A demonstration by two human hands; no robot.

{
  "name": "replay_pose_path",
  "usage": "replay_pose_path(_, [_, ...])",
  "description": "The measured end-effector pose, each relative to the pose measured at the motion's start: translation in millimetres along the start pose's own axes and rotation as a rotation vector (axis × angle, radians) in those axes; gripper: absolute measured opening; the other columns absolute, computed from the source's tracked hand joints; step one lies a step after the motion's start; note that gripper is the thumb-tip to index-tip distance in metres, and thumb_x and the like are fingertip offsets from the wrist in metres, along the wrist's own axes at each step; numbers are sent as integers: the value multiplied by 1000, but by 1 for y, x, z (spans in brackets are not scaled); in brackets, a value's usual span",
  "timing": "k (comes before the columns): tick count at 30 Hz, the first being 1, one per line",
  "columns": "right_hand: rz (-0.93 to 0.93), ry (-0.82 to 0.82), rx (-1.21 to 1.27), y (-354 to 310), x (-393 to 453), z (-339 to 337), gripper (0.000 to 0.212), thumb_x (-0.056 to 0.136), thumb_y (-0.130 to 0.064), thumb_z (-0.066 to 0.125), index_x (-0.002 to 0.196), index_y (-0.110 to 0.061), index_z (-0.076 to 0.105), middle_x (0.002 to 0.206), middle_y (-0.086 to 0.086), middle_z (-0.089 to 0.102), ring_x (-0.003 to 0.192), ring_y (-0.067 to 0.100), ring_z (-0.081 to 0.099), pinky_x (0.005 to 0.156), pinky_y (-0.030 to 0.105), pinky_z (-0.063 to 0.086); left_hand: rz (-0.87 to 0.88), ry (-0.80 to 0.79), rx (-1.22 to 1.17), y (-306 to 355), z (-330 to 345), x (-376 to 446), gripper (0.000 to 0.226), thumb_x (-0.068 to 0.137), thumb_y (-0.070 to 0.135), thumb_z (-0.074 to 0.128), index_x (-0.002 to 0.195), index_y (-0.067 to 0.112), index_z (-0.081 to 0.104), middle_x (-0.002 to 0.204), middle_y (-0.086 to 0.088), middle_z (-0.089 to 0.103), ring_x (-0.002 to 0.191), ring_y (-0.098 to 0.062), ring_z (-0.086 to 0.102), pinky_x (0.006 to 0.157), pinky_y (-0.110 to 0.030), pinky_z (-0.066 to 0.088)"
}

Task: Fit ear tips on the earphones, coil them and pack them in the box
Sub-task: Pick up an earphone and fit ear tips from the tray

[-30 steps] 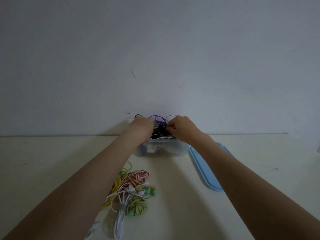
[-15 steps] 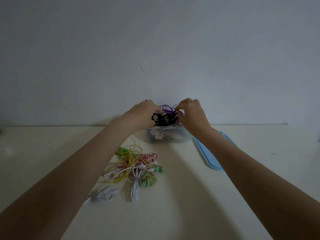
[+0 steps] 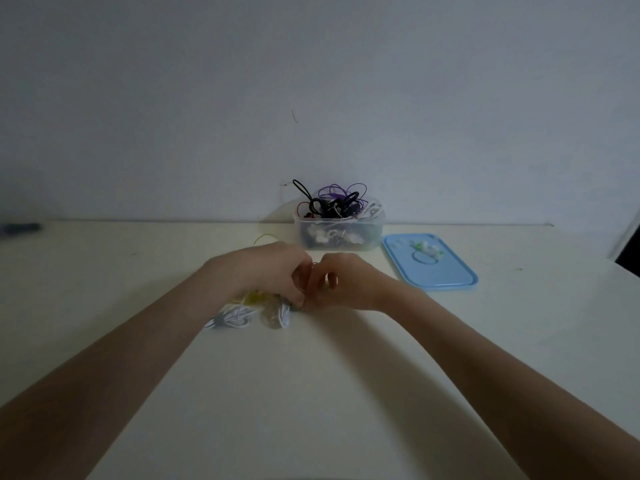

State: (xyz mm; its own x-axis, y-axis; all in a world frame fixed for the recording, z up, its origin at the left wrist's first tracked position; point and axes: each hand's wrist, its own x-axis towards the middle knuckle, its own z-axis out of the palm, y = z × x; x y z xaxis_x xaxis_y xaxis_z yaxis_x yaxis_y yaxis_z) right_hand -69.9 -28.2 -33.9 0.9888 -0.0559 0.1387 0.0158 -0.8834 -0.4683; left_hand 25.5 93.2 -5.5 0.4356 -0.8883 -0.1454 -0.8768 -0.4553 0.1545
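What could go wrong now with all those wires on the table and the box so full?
1. The clear box is heaped; black and purple cables loop above its rim, so they may spill or stop the blue lid from closing.
2. Small ear tips lie loose on that lid; a bump could scatter them.
3. Both hands, left hand and right hand, work over a mixed pile of earphones; pulling one out might tangle the others.

Head cam, faces fwd/down, table (image 3: pixel 346 393) near, wall (image 3: pixel 311 81) behind
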Motion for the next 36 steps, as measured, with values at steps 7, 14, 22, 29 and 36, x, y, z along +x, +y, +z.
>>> replay_pose_path(7, [85, 47, 78, -2, -3, 16, 35, 80, -23, 68, 111, -12, 56, 105, 5, 54, 90, 22, 51, 80, 28, 40, -68, -13, 22, -1, 9, -4, 48, 69, 36, 76, 102, 16, 48, 104, -1, 54, 93, -19, 53, 75, -32, 45])
replay_pose_path(14, [81, 201, -252, 2, 3, 4, 26, 85, -23, 58, 106, -10, 50, 105, 11, 60, 94, 30, 57, 75, 35, 46, -119, 75, 22, 4, 9, -1, 44, 75, 25, 72, 107, 10, 46, 102, -5, 52, 92, -22, 51, 70, -31, 40])
replay_pose_path(22, [188, 184, 548, 25, -17, -42, 18, 84, -1, 61, 76, -13, 50, 80, 3, 60, 64, 18, 62, 53, 20, 50, -246, -1, 47, 10, 3, 3, 40, 82, 29, 66, 113, 6, 56, 110, -9, 61, 94, -23, 57, 64, -26, 38])
replay_pose_path(29, [203, 393, 1240, 16, -28, -71, 11, 88, -3, 47, 80, -4, 55, 80, 10, 61, 67, 23, 66, 54, 20, 50, -218, 179, -3, 28, -3, 3, 31, 86, 28, 60, 109, 8, 57, 104, -6, 62, 90, -22, 57, 64, -25, 42])
replay_pose_path(36, [350, 435, 1165, 22, -38, -81, 13, 90, -9, 47, 92, -2, 57, 78, 11, 62, 57, 17, 64, 49, 19, 48, 50, 253, -1573, 73, -7, 25, 30, 88, -8, 50, 116, 0, 52, 106, -15, 62, 89, -22, 62, 75, -22, 56])
